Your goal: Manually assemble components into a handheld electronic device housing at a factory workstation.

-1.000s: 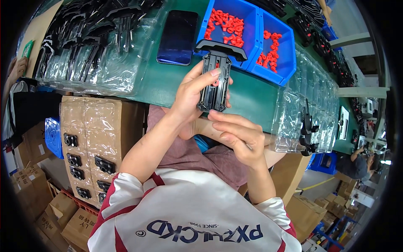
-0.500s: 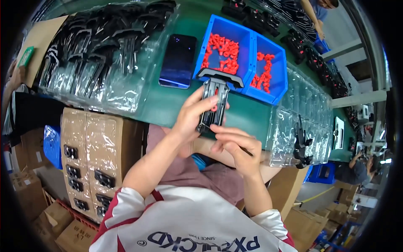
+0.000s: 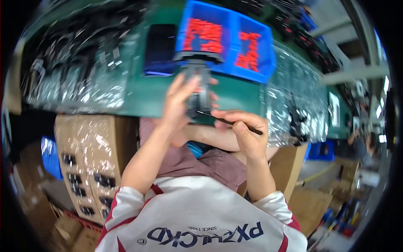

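Note:
My left hand (image 3: 178, 105) grips a black plastic part (image 3: 198, 86) held upright over the near edge of the green table (image 3: 142, 98). My right hand (image 3: 245, 132) pinches a thin black rod-like tool (image 3: 231, 123), whose tip touches the lower end of the black part. Both hands are close together in front of my chest. The picture is blurred by head motion, so the part's details are unclear.
Two blue bins (image 3: 228, 40) of small red pieces stand just beyond the hands. A dark flat slab (image 3: 160, 49) lies left of them. Clear bags of black parts (image 3: 79, 63) cover the table's left side and right side (image 3: 294, 105). A cardboard box (image 3: 90, 164) of bagged parts sits at lower left.
The view has shifted and blurred. My right hand now pinches a thin black tool against the lower end of the part, where before it cupped the part from below.

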Demonstrator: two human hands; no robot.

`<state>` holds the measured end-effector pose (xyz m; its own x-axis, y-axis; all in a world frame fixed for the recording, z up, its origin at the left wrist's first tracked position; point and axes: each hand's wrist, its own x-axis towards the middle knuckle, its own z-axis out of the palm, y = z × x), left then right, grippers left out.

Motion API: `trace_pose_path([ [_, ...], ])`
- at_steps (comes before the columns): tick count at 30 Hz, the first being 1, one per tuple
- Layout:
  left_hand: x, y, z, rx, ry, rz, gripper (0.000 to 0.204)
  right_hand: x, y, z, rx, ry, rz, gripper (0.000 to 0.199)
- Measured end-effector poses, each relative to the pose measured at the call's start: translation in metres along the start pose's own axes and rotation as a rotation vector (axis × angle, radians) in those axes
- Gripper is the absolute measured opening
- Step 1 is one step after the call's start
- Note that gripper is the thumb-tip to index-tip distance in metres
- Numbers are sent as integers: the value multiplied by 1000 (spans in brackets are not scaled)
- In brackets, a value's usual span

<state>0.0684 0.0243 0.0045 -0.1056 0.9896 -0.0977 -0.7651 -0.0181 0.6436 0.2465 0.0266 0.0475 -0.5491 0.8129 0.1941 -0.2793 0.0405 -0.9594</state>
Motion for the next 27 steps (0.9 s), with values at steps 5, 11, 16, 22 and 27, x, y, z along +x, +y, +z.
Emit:
trace_pose_path([
  [5,-8,-7,-5,-25,-56,174,54,-21,-62,-52,-141,352,-165,30],
  [11,-1,-5,5,23,-38,149,50,-62,-83,-141,-1381,567,30,34],
  [16,-11,-3,6,-8,-51,106,48,-79,-77,-176,-1400,394,233,24],
  [22,-11,-5,2,15,-5,116,54,-51,-89,-121,-1211,565,7,19],
  [27,-12,-5,12,-95,27,84,59,-41,-57,-42,-983,200,-306,20],
])
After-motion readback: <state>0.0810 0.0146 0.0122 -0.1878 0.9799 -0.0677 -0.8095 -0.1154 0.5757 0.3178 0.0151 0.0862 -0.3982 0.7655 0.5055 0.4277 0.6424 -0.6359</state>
